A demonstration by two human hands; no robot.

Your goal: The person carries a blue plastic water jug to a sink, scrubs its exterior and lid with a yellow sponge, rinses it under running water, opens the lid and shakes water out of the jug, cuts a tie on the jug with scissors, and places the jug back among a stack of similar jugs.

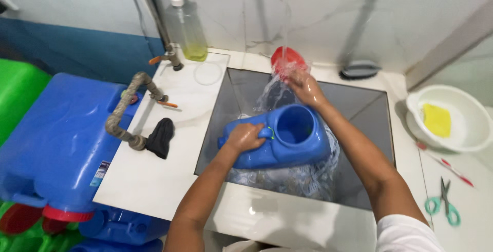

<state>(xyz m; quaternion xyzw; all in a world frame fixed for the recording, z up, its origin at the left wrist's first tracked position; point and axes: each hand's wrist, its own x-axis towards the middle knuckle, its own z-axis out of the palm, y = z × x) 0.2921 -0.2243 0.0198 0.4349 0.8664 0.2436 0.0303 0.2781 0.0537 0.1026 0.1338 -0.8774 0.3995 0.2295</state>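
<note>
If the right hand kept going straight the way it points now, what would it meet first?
The right hand points up and away toward the back wall. First in that line is the round red plastic lid, which its fingers already seem to touch under running water. Past it stands the white marbled wall; depth is unclear.

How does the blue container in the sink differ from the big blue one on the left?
The blue container in the sink is open, its wide mouth uncapped, and the left hand grips its handle; the blue container on the left wears a red cap and nobody touches it. The sink one looks smaller and wet, the left one dry. Both are blue plastic and lie on their sides.
</note>
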